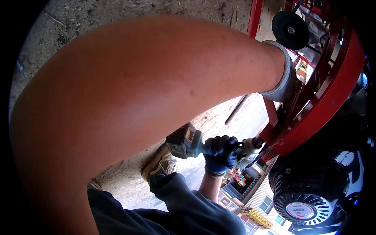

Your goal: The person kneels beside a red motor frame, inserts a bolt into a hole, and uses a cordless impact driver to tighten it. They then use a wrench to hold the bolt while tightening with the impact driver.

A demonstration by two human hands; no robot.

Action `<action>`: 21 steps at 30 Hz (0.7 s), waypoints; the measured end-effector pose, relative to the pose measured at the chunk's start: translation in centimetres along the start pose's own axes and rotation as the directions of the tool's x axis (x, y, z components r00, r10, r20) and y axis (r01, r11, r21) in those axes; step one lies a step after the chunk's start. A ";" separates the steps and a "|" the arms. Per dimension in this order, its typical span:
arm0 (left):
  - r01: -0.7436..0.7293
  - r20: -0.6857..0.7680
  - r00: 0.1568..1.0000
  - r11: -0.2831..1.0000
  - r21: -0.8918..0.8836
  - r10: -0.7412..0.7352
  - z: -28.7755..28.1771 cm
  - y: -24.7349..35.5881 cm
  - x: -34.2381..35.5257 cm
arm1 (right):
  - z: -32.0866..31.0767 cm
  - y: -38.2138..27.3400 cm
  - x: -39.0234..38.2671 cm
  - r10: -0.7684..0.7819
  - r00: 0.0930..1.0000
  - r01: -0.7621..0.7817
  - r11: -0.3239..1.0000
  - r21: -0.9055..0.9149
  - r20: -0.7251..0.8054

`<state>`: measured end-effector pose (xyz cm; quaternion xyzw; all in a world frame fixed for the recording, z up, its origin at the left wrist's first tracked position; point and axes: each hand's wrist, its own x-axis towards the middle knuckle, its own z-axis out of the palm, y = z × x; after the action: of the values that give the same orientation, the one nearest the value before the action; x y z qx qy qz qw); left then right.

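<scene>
My left arm stretches across the view to the red metal frame (pixel 325 105). Only the pale glove cuff (pixel 282 74) of my left hand shows clearly; its fingers are hidden among the frame's bars. Lower down, my right hand (pixel 220 152), in a blue and black glove, wraps round the grip of a cordless impact wrench (pixel 247 150). The dark battery (pixel 183 141) sits at the grip's end, toward the left. The tool's dark socket end reaches the lower corner of the red frame; whether it seats on a fastener I cannot tell.
A black engine (pixel 313 184) with a slotted round cover stands beside the frame at lower right. A dark wheel or pulley (pixel 290 30) is at upper right. Jeans-clad legs (pixel 184 207) and a shoe (pixel 158 162) are below my arm, on dirty concrete floor (pixel 78 23).
</scene>
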<state>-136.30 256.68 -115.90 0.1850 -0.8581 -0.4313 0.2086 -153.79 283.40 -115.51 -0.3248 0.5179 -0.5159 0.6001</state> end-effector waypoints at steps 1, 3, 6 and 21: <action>-0.001 -0.009 1.000 1.000 -0.023 0.001 0.1 0.0 -0.2 | 0.0 0.0 0.0 0.001 1.000 -0.001 1.000 -0.001 -0.001; -0.002 -0.034 0.999 0.996 -0.091 -0.001 0.4 0.1 -0.5 | 0.2 0.1 0.0 0.003 1.000 -0.003 1.000 -0.004 -0.004; -0.020 -0.075 0.997 0.977 -0.212 0.004 0.6 0.3 -0.6 | 0.4 0.2 -0.1 -0.025 0.995 0.030 0.998 0.058 -0.094; -0.152 -0.199 0.979 0.774 -0.614 0.034 2.0 0.9 0.2 | 0.2 0.2 -0.1 -0.012 1.000 0.012 1.000 0.006 -0.015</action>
<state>-137.64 258.36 -116.20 0.1000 -0.6521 -0.6628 0.3543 -153.53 283.48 -115.57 -0.3223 0.5189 -0.5232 0.5942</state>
